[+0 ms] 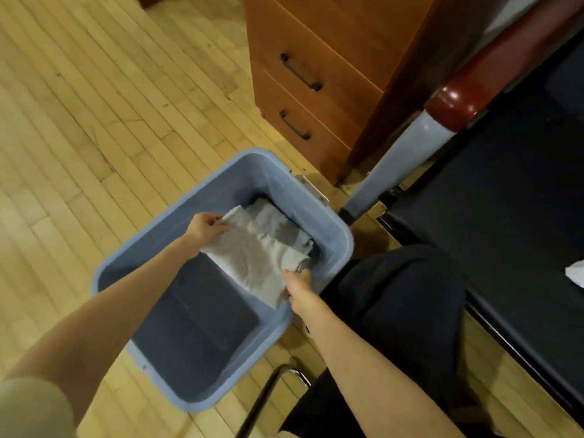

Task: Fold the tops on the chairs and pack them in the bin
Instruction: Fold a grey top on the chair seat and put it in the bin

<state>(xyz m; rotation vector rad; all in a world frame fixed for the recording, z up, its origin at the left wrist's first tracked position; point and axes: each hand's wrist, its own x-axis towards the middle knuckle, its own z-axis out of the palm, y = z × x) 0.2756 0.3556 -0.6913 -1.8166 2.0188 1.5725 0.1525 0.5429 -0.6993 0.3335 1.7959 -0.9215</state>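
Two hands are engaged on one folded grey top (252, 257), which is held inside the blue plastic bin (339, 238), toward its 2 o'clock corner. The left hand (207, 227) is curled round the top's edge at 10 o'clock, and the right hand (295, 284) is closed on the edge at 4 o'clock. Another folded grey garment (278, 221) is seen beneath it, and a dark folded piece (202, 308) is laid along the bin floor toward 7 o'clock. The packing step is judged to be in hand: the top is being set down. Next, the top needs to be lowered flat onto the stack and both grips released without the folds being disturbed. A black chair seat (505, 191) is seen at 3 o'clock of the bin.
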